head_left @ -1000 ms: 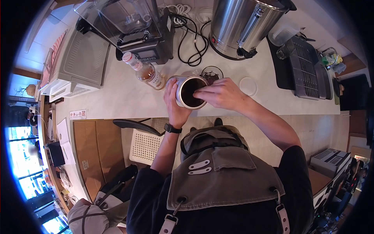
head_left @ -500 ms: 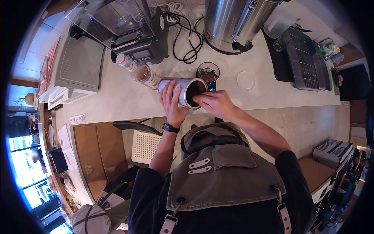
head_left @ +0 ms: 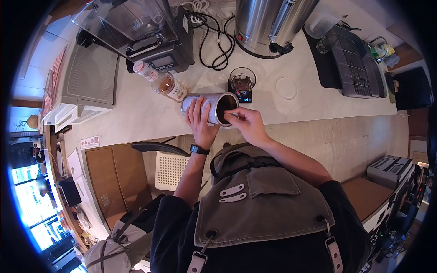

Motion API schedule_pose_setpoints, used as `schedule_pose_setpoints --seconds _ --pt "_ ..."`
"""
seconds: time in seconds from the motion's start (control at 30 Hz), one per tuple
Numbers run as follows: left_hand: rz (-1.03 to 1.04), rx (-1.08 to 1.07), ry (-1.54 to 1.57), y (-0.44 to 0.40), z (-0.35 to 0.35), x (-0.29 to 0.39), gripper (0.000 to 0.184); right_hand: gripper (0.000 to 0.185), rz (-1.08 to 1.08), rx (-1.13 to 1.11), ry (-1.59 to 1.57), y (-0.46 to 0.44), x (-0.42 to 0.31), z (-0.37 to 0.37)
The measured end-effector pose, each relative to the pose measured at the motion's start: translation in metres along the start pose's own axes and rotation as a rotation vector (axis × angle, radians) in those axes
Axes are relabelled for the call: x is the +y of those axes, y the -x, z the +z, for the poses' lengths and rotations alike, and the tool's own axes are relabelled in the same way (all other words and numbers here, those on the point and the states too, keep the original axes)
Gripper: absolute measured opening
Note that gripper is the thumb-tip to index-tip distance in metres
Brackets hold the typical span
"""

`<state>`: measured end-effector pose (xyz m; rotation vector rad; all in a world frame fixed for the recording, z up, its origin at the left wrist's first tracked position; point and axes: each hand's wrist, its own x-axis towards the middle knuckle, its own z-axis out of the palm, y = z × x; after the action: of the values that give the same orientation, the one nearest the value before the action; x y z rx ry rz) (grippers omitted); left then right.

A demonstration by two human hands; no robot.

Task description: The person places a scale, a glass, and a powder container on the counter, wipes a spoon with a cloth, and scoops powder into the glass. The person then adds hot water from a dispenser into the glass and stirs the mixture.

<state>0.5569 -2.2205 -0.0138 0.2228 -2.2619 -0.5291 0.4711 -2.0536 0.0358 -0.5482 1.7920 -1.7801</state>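
My left hand [head_left: 200, 119] is wrapped round a metal canister [head_left: 212, 103], which lies tilted with its open mouth toward the right. At that mouth, my right hand [head_left: 246, 123] has its fingers pinched together, the tips just inside the rim; what they hold is too small to make out. Behind the canister a glass [head_left: 242, 80] with dark contents stands on a small black scale [head_left: 246, 97] with a lit display. A bottle of amber liquid [head_left: 165, 84] stands to the left. To the right, a round clear lid [head_left: 286, 88] lies on the counter.
A blender [head_left: 157, 61] and a grey appliance [head_left: 91, 77] stand at the left. Black cables [head_left: 223, 48] lie near a large steel urn [head_left: 259, 27]. A dish rack [head_left: 359, 73] is at the right. Another person [head_left: 109, 255] is at the lower left.
The canister has tipped further toward the right. My right hand has drawn back slightly from inside its mouth, and the scale under the glass has come into view.
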Motion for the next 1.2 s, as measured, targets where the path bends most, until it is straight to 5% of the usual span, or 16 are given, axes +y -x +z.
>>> schedule_pose_setpoints --seconds 0.2,1.2 --pt "-0.117 0.057 0.058 -0.004 -0.004 0.005 0.102 0.025 0.218 0.169 -0.238 -0.001 -0.028 -0.008" --pt "-0.305 0.042 0.133 -0.014 -0.010 0.009 0.110 0.025 0.147 0.337 -0.211 -0.015 -0.056 -0.043"
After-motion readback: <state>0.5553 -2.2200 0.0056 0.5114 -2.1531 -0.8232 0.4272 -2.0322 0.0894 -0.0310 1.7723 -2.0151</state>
